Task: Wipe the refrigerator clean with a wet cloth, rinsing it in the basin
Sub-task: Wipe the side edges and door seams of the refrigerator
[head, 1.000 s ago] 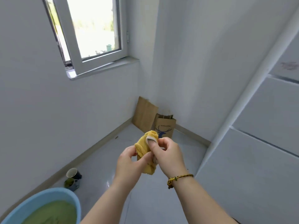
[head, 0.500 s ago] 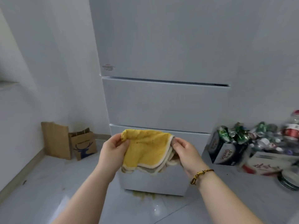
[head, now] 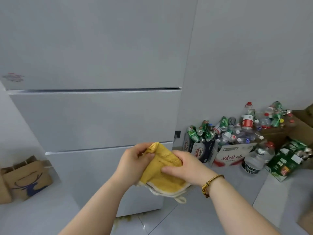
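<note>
Head view: left hand [head: 133, 162] and right hand [head: 188, 167] both grasp the yellow cloth [head: 162, 173], near the white refrigerator [head: 94, 119].

The refrigerator [head: 94, 116] fills the left and centre of the frame, a tall pale grey-white cabinet with flat, closed fronts divided by two horizontal seams into an upper door and two drawers below; a faint reddish sticker sits at its upper door's lower left corner. The cloth [head: 162, 173], yellow terry with a cream border and a small hanging loop, is bunched and folded in the lower centre, in front of the bottom drawer.
</note>
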The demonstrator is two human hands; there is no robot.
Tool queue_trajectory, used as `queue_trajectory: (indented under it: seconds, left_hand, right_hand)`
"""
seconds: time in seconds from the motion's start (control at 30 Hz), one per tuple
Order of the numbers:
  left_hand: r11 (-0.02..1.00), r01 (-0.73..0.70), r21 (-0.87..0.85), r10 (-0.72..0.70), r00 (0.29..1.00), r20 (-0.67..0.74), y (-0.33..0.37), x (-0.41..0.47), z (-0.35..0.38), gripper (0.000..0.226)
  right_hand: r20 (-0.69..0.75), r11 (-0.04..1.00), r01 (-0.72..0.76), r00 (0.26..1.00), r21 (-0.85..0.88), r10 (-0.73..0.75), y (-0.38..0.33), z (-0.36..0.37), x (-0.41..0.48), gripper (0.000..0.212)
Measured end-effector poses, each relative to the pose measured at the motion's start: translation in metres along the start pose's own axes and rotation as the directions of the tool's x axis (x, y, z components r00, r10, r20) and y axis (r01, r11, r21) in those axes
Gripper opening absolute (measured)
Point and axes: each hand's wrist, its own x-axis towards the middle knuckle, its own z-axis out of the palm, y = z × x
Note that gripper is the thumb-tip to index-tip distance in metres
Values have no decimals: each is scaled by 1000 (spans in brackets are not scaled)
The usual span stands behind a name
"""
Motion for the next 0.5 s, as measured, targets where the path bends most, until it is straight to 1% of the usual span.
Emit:
queue_trajectory:
  seconds: [0.13, 0.23, 0.3, 0.4, 0.43, 0.5]
  left_hand:
    - [1000, -11, 2, 11, 1000, -19, -5, 50, 17, 35]
    - [999, 18, 28, -19, 999, 31, -8, 88, 33, 30]
    - [999, 26, 24, -27, 999, 41, -9, 109, 44, 26]
    - [998, 52, 21, -51, 999, -9, -16, 132, 66, 19]
    - [998, 65, 21, -65, 997, -33, -19, 138, 71, 15]
    - [997, 75, 19, -73, 993, -88, -26, 151, 81, 13]
  right_hand:
    - [-44, 996, -20, 999, 88, 24, 15, -27, 31, 20]
    - [-77, 985, -64, 994, 158, 77, 30, -49, 52, 16]
    - [-91, 974, -89, 990, 208, 110, 41, -64, 61, 14]
    - [-128, 977, -114, 982, 179, 139, 62, -85, 72, 15]
    - [-159, 979, -118, 977, 166, 144, 68, -93, 76, 17]
    - [-230, 977, -108, 961, 186, 150, 79, -112, 86, 20]
